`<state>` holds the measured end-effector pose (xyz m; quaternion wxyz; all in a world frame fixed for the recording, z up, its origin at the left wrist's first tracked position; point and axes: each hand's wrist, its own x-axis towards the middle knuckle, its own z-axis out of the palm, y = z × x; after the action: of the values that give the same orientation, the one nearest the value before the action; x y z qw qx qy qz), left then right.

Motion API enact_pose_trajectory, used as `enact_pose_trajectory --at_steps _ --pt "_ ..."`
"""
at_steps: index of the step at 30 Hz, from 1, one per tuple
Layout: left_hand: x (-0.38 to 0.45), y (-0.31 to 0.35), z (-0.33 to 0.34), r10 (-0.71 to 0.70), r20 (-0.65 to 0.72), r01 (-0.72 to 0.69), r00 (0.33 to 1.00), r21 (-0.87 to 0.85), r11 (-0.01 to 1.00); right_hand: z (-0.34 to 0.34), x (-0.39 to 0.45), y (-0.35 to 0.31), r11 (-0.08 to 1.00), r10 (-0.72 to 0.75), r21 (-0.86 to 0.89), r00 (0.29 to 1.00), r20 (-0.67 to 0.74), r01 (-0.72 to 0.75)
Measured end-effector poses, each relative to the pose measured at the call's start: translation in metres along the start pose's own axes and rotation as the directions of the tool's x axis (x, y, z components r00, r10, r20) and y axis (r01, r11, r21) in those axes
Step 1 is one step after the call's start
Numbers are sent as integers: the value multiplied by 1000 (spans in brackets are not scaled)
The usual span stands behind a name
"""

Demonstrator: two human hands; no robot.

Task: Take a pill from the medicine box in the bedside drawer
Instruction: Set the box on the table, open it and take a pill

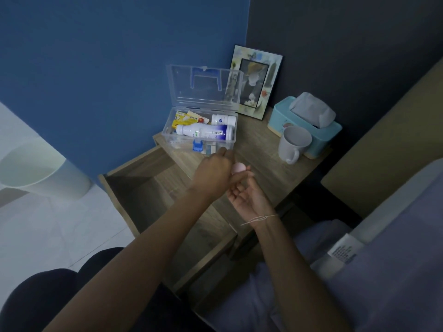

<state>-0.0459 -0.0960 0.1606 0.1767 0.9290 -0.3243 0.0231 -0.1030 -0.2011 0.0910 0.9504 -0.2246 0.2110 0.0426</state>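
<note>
The clear plastic medicine box [167,133] stands open on the bedside table [259,149], its lid [203,92] upright against the wall. Inside lie a large white bottle with a blue label [206,133], a smaller white bottle [223,119] and yellow packets [185,119]. The wooden drawer [143,188] below is pulled out. My left hand [213,173] is closed around a small pale pink rounded container [239,167], just in front of the box. My right hand [244,197] lies palm up with cupped fingers directly under it. No pill is visible.
A white mug [293,144], a teal tissue box [309,125] and a picture frame [256,80] stand at the table's right and back. A white bin [36,168] is on the floor at left. The bed [383,259] borders the right side.
</note>
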Motion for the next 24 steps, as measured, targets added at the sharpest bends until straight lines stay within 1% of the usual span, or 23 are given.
enact_pose_trajectory --at_steps 2,3,4,6,7,8,10,13,16,21,24 --pt "-1 1 4 -21 -26 23 999 54 998 -2 -1 0 999 -1 -40 1000 23 2" --pt "-2 1 5 -12 -12 12 1000 36 999 -2 0 0 998 -1 -58 1000 27 3" --pt "-2 -1 5 20 27 -20 999 -19 1000 -3 1 0 998 0 -70 1000 27 2" --pt "-2 -5 2 144 110 -128 983 -147 981 -3 2 0 998 0 -69 1000 14 1" --pt "-1 -7 0 203 129 -179 971 -175 968 -4 3 -1 998 3 -60 1000 7 -3" --pt "0 -8 -3 240 135 -213 961 -188 959 -4 4 -2 999 12 -47 1000 -5 -12" --pt "1 -11 -5 266 120 -239 957 -201 950 -6 5 -3 999 36 -1 998 -46 -37" --pt "1 -12 -5 227 110 -201 968 -205 958 -9 9 -2 998 46 47 997 -69 -42" --pt "2 -11 -1 167 105 -150 980 -153 977 -9 8 -1 999 33 45 998 -59 -31" --pt "1 -6 7 79 31 -72 996 -175 982 -10 3 -3 1000 19 6 1000 -17 -18" --pt "5 -8 6 6 -24 -11 1000 -210 978 -14 -1 -5 997 -20 -77 999 30 23"
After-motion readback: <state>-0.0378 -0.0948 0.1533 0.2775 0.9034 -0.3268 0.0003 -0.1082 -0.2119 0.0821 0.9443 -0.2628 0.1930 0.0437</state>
